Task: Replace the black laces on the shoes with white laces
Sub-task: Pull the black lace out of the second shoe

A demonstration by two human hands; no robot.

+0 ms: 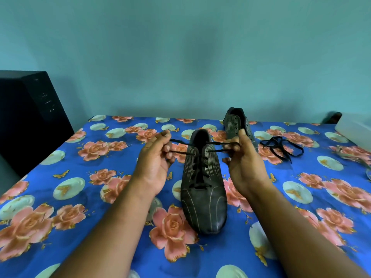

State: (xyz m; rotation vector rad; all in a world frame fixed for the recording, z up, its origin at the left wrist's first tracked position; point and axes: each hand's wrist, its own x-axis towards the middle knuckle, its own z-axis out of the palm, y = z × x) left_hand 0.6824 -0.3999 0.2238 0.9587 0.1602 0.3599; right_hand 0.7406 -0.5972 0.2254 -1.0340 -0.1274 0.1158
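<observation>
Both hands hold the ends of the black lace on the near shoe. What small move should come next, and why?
Probably pull both ends out of the top eyelets. The left hand and right hand each pinch an end of the black lace, which remains threaded through the near shoe.

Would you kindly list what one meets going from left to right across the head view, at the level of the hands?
Black box → left hand → laced black shoe → right hand → loose black lace → white box.
</observation>
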